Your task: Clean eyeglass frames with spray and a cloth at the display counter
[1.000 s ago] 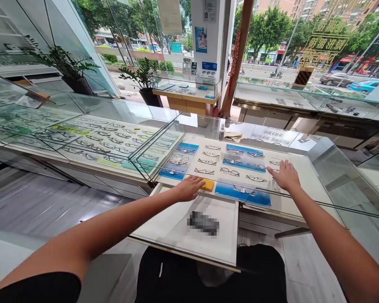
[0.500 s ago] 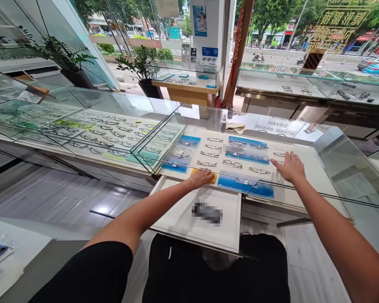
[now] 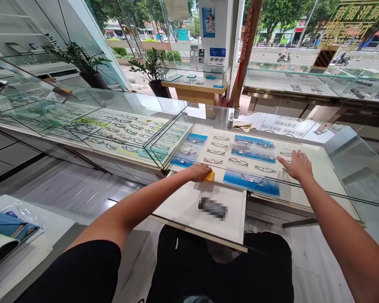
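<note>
My left hand (image 3: 199,172) is closed on a folded yellow cloth (image 3: 209,176) at the near edge of the glass display case (image 3: 306,176). Most of the cloth shows past my fingertips. Over the right part of the case, my right hand (image 3: 297,165) has its fingers spread and nothing in it; it seems to rest on the glass. Beneath the glass, eyeglasses (image 3: 238,161) lie in rows, some on blue cards (image 3: 251,182). A white pull-out tray (image 3: 183,202) juts out below my left hand, with a blurred-out dark object (image 3: 212,208) on it.
Another glass case (image 3: 123,126) full of eyeglasses runs off to the left. A small spray bottle (image 3: 230,119) and a beige cloth (image 3: 241,125) are on the far glass top. Potted plants (image 3: 150,69) stand by the window. A white surface with papers (image 3: 9,235) is at lower left.
My left hand has shifted slightly along the near edge, and more of the yellow cloth shows beside it. My right hand stays spread in place. The view has turned a little left.
</note>
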The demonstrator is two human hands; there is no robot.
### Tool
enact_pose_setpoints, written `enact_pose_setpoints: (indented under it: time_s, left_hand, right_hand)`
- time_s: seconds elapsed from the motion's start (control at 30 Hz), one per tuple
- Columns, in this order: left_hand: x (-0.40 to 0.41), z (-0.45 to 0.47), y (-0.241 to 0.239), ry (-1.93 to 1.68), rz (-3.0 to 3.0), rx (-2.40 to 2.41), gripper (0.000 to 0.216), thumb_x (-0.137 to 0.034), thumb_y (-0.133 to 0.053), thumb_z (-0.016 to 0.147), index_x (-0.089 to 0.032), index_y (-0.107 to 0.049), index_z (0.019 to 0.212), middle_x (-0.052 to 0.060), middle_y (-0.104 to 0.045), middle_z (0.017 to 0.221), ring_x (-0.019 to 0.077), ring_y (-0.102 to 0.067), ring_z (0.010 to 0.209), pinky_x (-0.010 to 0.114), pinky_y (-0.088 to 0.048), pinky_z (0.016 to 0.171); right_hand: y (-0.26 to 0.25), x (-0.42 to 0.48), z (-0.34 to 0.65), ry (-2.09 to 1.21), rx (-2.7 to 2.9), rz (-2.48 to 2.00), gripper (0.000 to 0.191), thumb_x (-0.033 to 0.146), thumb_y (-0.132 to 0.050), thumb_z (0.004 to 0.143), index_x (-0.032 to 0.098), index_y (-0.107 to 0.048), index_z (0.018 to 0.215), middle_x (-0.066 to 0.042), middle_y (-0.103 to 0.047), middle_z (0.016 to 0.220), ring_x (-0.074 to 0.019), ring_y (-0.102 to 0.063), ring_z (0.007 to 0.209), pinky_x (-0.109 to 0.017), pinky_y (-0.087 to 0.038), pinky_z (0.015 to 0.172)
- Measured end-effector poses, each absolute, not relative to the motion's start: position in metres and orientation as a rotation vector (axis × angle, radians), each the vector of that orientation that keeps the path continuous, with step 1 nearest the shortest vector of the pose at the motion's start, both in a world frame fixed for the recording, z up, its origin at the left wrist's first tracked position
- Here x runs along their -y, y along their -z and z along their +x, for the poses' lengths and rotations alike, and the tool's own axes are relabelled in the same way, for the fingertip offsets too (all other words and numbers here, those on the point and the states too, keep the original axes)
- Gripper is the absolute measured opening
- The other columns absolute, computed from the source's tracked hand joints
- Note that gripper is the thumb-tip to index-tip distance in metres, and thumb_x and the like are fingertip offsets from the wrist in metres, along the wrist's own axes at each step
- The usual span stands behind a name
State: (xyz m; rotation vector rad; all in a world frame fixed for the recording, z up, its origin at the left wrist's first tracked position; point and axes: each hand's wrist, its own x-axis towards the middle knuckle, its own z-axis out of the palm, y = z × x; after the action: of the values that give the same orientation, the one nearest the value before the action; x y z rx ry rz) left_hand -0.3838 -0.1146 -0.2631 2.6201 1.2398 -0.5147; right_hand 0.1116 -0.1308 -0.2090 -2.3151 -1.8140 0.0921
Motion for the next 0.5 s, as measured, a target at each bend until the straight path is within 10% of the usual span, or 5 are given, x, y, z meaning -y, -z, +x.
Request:
enact_pose_setpoints:
  time_s: [0.5]
  left_hand:
    - [0.156, -0.434, 0.332, 0.81, 2.287, -1.508, 0.09, -0.005, -0.095, 0.047, -0.016, -0.068, 0.133, 0.025, -0.069, 0.137, 0.0447, -0.067, 0.123, 0.053, -0.056, 0.103]
  right_hand:
    - [0.212, 0.127, 0.119, -0.108, 1.8, -2.323, 0.117, 0.091, -0.032, 0.093, 0.003, -0.029, 0.17, -0.026, -0.025, 0.178, -0.0441, -0.022, 0.165, -0.059, -0.022, 0.134]
